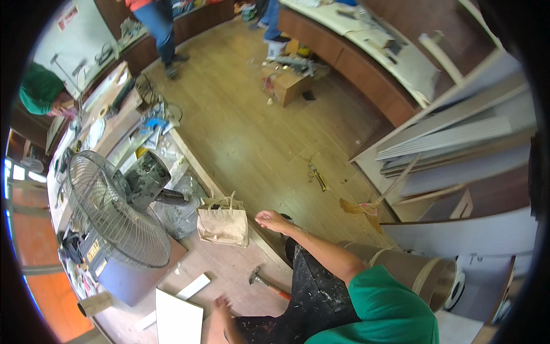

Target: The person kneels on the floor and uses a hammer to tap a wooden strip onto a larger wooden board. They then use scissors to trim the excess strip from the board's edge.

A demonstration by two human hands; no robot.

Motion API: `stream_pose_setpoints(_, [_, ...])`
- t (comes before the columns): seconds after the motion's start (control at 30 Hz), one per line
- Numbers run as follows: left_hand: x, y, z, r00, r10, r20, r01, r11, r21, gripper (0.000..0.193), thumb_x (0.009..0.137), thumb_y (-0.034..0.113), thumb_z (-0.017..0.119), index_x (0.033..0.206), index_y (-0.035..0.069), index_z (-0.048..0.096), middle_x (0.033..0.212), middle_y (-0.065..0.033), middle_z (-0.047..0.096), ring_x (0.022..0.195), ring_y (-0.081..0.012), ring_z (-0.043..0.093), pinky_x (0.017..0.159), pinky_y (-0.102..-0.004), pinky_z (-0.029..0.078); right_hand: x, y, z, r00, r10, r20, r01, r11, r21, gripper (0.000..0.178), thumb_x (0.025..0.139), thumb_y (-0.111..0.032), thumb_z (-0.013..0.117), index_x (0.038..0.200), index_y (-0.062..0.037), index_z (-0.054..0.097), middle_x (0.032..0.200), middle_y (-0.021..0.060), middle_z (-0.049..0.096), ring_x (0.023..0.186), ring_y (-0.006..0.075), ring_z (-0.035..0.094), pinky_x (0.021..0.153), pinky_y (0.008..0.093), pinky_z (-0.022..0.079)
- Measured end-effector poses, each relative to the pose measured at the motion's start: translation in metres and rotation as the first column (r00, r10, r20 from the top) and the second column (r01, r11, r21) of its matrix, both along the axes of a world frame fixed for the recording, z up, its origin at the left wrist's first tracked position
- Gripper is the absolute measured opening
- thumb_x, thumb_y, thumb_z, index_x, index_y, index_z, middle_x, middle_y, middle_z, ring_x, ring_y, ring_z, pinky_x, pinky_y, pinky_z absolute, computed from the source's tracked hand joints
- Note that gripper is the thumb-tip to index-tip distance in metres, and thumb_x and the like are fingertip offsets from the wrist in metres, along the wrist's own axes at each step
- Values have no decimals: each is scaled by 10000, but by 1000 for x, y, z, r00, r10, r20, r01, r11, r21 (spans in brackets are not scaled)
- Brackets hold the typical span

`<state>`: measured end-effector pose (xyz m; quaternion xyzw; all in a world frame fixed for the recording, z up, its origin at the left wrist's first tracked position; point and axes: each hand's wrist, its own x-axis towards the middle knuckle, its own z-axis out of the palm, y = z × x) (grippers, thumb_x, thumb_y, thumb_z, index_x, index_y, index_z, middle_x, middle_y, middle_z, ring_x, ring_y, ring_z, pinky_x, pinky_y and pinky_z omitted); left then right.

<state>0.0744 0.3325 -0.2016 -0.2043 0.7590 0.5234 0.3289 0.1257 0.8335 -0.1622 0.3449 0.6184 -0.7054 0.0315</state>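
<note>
My right hand (271, 221) is held out over the edge of the workbench, just right of a brown paper bag (223, 225) with handles. Its fingers are curled in, and whatever they may hold is too small to see. Low over the bench, my left hand (221, 305) is smeared by motion, so its fingers cannot be read. It is nearest to a white board (179, 318) lying across a narrow white strip (196, 285). A hammer (267, 282) with an orange-ended handle lies between my left hand and the bag.
A dusty fan (117, 209) stands on the bench's left, by a grey box (137, 275) and a cardboard tube (94, 305). Panels (452, 137) fill a shelf at right, near a large brown roll (427, 275). A cardboard box (286, 87) sits on the floor. Other people are at the back and left.
</note>
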Motion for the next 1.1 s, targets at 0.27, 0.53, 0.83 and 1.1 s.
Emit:
stream_pose_setpoints(0.27, [127, 162, -50, 857, -420, 299, 513, 757, -405, 718, 783, 607, 834, 1038, -37, 646, 1054, -228, 743, 990, -357, 722, 863, -471, 555, 166, 19, -7, 923, -216, 318, 297, 925, -235, 317, 1051, -291, 644, 1264, -57, 656, 1116, 56, 732, 944, 129, 694, 789, 281, 550])
stream_pose_setpoints(0.53, [101, 176, -51, 788, -522, 325, 610, 592, -527, 764, 929, 566, 664, 1363, -54, 555, 1185, -297, 676, 1111, -470, 648, 933, -532, 514, 246, 72, -19, 820, -234, 522, 307, 950, -56, 239, 1034, -297, 663, 1169, -101, 677, 1019, 30, 733, 874, 122, 695, 742, 279, 525])
stream_pose_setpoints(0.83, [-46, 172, -80, 633, -752, -185, 287, 450, -846, 399, 1002, 395, 625, 1123, 15, 632, 976, -209, 676, 911, -426, 657, 785, -512, 526, 214, 104, 2, 864, -213, 455, 305, 942, -137, 242, 1011, -207, 693, 1147, -7, 674, 931, 59, 716, 825, 140, 707, 720, 276, 566])
stream_pose_setpoints(1.1, [-185, 235, -29, 771, -628, -107, 521, 718, -462, 445, 894, 195, 661, 1287, -1, 595, 1183, -274, 646, 1129, -458, 599, 979, -527, 485, 258, 142, 42, 847, -227, 481, 322, 939, -124, 298, 1048, -340, 643, 1200, -84, 659, 1031, 59, 722, 906, 144, 693, 796, 286, 534])
